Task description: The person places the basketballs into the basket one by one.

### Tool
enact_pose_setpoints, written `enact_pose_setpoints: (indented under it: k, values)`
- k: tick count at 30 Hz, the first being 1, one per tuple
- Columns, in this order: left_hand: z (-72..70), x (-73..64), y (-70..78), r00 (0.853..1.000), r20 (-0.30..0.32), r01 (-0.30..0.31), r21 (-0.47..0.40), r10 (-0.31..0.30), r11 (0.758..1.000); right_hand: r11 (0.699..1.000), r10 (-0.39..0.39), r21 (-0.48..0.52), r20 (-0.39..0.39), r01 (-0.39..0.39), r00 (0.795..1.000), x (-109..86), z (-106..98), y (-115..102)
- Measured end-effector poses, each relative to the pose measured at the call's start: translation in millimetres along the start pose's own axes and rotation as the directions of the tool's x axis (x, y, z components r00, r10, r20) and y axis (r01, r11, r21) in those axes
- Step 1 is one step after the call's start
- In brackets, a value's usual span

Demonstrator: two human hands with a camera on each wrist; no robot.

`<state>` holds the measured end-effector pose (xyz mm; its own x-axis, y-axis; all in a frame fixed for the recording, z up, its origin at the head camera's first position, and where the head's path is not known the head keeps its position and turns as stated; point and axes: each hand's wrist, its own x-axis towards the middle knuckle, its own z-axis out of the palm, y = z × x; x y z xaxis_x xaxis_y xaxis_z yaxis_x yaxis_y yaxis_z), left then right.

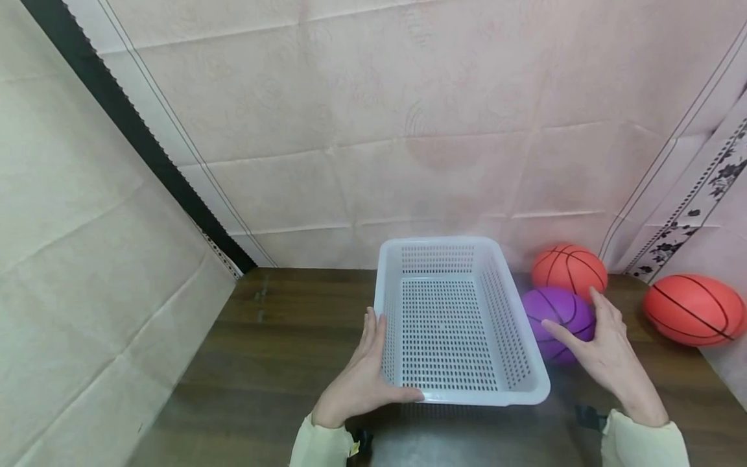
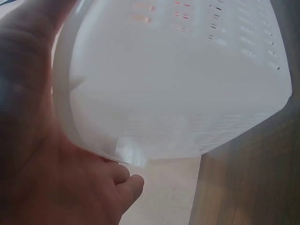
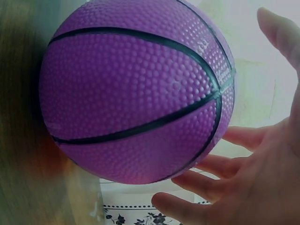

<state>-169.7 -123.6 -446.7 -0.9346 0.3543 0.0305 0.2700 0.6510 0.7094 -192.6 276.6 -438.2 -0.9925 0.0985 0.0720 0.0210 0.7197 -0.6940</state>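
A white perforated plastic basket (image 1: 449,395) stands on the wooden table, with nothing inside it. My left hand (image 1: 363,383) grips its near left corner, thumb along the front rim and fingers against the left side. In the left wrist view the basket's outer wall (image 2: 178,79) fills most of the picture, beside the left hand (image 2: 79,183). Right of the basket sits a purple mini basketball (image 1: 554,314). My right hand (image 1: 607,353) reaches over its right side, fingers spread and thumb apart. The right wrist view shows the fingertips right at the purple ball's (image 3: 136,93) surface.
An orange basketball (image 1: 569,266) lies behind the purple one, by the back wall. Another orange basketball (image 1: 694,310) rests farther right, near the side wall. Pale cloth (image 1: 443,162) hangs behind the wooden table (image 1: 280,350) and on both sides.
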Motion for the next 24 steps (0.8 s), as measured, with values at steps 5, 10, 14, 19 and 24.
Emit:
enact_pose_setpoints:
  k: [5,10,14,19,24]
  values:
    - [0.1,1.8,-1.3,1.0,-0.001,0.009,-0.033,-0.009,0.999,1.0,-0.013,0.001,0.012,0.013,1.0,2.2,2.9,-1.1]
    - [0.7,2.5,-2.2,1.0,0.002,0.018,-0.059,-0.018,0.998,1.0,-0.01,-0.007,0.013,0.01,1.0,3.3,6.3,0.1]
    - [0.3,2.2,-2.0,1.0,0.005,0.01,-0.06,-0.009,0.998,1.0,-0.018,-0.018,0.011,0.018,1.0,3.4,8.2,1.6]
    - [-0.2,2.4,-2.1,1.0,0.009,-0.004,-0.073,0.005,0.997,0.999,-0.026,-0.031,0.008,0.026,1.0,2.9,10.4,4.0]
    - [0.1,2.1,-2.4,1.0,0.017,0.003,-0.102,-0.001,0.995,0.999,-0.021,-0.036,0.004,0.021,1.0,2.3,10.6,5.2]
